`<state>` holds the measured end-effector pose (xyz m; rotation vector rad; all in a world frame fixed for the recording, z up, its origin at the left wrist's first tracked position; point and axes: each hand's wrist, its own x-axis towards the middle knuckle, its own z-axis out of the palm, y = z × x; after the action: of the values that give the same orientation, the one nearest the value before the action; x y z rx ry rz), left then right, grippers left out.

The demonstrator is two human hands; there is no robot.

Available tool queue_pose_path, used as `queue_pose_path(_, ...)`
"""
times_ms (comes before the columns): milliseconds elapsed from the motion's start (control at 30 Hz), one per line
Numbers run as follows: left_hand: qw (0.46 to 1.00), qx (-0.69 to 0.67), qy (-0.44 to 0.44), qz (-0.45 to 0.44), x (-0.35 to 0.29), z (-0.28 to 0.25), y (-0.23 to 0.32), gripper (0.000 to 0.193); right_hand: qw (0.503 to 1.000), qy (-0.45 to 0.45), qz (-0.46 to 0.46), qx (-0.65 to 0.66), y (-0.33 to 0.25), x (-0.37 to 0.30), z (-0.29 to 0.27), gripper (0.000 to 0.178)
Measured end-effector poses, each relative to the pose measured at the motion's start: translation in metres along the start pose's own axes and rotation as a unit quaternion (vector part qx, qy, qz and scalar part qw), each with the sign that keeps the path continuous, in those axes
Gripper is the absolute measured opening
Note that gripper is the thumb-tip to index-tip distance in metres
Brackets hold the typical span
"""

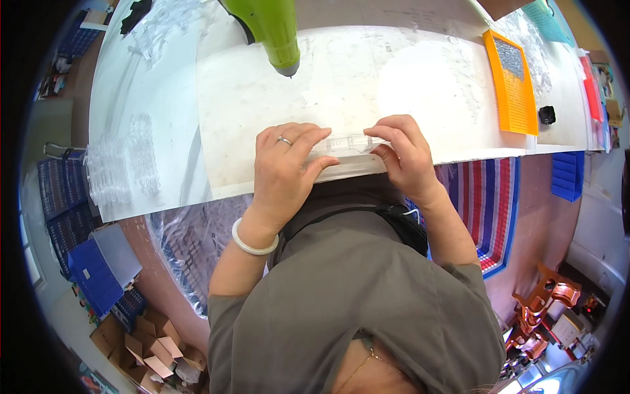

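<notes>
Between my two hands, just above the near edge of the table, is a small clear plastic piece (349, 144). My left hand (286, 161) pinches its left end between thumb and fingers. The thumb and fingers of my right hand (401, 150) are closed on its right end. What sort of part it is, I cannot make out. Beyond my hands a green power screwdriver (274, 33) points down at the table, its dark tip over the pale board (249, 98).
An orange tray (523, 105) with small metal screws (508, 58) lies at right, beside a small black object (546, 115). Clear plastic parts (125, 157) are stacked at the table's left. A blue bin (96, 276) and cardboard boxes (157, 345) sit lower left; a blue container (567, 176) at right.
</notes>
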<state>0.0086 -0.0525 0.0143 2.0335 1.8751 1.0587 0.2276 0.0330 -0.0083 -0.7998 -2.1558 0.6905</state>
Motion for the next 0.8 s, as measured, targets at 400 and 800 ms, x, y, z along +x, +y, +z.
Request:
queue_pose_path(400, 0.999, 0.003, 0.026, 0.028, -0.003, 0.013, -0.007, 0.029, 0.999, -0.025, -0.030, -0.030, -0.005, 0.004, 0.000, 0.040)
queue_pose_path(800, 0.999, 0.001, 0.004, 0.043, -0.002, 0.010, -0.003, 0.033, 0.992, -0.055, -0.074, -0.091, -0.021, 0.014, 0.003, 0.040)
